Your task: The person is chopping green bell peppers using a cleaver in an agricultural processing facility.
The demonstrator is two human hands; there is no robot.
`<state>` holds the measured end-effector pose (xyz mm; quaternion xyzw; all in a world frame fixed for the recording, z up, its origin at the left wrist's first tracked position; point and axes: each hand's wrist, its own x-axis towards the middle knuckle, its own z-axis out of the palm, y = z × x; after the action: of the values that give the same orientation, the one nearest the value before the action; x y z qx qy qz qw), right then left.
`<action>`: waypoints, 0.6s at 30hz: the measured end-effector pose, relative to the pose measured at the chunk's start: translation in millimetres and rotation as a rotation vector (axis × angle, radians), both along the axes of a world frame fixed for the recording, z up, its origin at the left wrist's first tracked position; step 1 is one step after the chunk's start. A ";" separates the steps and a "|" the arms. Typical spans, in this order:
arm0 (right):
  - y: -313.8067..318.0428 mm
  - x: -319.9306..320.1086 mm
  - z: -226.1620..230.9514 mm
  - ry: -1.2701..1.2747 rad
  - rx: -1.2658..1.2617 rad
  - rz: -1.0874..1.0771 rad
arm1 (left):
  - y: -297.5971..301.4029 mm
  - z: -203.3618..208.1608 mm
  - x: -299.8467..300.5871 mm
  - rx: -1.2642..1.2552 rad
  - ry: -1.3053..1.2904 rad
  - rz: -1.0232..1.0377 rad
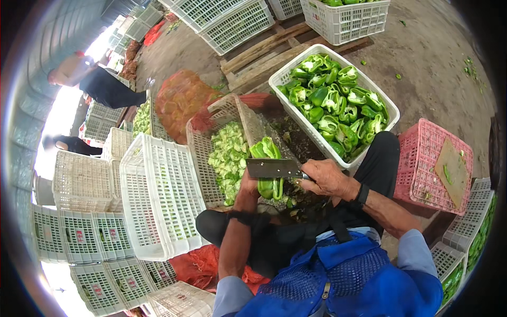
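My right hand (328,178) is wrapped round the handle of a cleaver (274,168), its dark broad blade pointing left. The blade lies across a green bell pepper (265,148), which shows above and below it. My left hand (250,183) grips the pepper from the left side; its fingers are mostly hidden behind blade and pepper. Just left of it, a crate (204,158) holds pale green pepper cores (228,153). Beyond my right hand, a white crate (388,100) is filled with cut green bell peppers (338,103).
A pink crate (422,132) with a board (451,171) on it stands at my right. White crates (158,195) are stacked at the left. An orange mesh sack (185,100) and a wooden pallet (269,50) lie ahead. Another person (111,87) bends over at the far left.
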<state>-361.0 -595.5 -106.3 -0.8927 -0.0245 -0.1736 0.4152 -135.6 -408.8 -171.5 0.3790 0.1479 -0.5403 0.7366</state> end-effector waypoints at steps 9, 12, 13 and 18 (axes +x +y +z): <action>-18.5 6.3 -18.3 -0.039 -0.093 -0.102 | -15.6 94.2 -43.8 0.017 -0.702 -0.393; -23.6 13.7 -20.5 -0.098 -0.132 -0.087 | -11.2 98.0 -35.4 -0.040 -0.975 -0.675; -23.7 16.0 -19.1 -0.102 -0.131 -0.082 | -11.9 92.9 -34.9 -0.122 -0.596 -0.584; -16.6 42.9 -23.5 -0.050 -0.161 -0.195 | -9.5 103.6 -56.0 -0.227 -0.320 -0.299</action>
<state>-318.1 -612.1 -129.8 -0.9167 0.0384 -0.2329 0.3224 -191.7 -418.3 -67.9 0.3921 -0.0900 -0.5895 0.7004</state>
